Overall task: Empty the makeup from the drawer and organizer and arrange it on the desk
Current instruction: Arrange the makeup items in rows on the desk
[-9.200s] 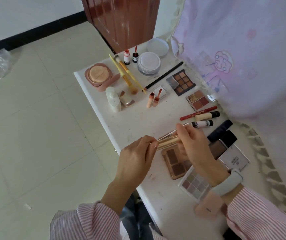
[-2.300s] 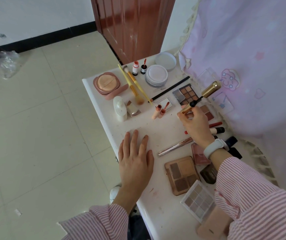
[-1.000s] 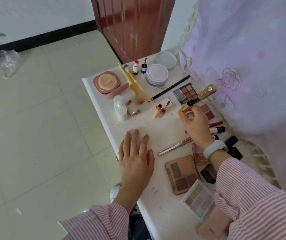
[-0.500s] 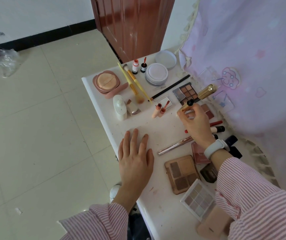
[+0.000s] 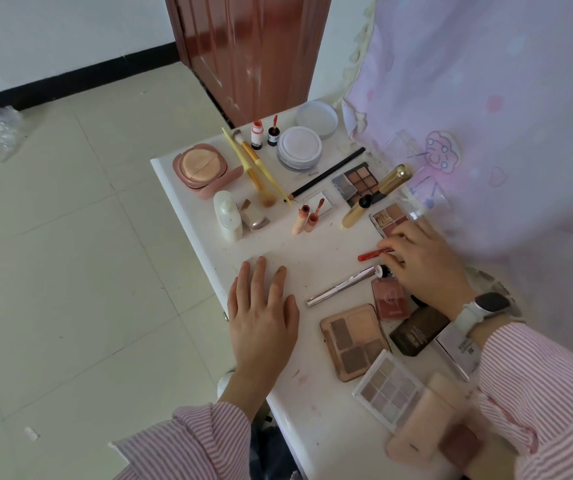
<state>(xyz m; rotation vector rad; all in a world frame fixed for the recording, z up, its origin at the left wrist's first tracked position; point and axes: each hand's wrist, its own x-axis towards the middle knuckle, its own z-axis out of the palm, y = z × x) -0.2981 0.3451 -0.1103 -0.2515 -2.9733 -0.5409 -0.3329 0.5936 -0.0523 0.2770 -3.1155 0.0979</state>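
Makeup lies spread over the white desk. My left hand rests flat on the desk near its left edge and holds nothing. My right hand is lower right of the centre, its fingertips pinching the end of a red lip pen that lies on the desk. A white-capped tube sits just under those fingers. The gold mascara tube and its gold-capped wand lie free beside the dark eyeshadow palette.
Brown palette, pale palette, pink blush and silver pen lie near my hands. Further back are a pink cushion compact, yellow brushes, white bottle and round powder jar. A pink curtain hangs right.
My right hand has let go of the gold mascara, which now lies by the dark palette, and has dropped back to the red lip pen. My left hand has stayed flat.
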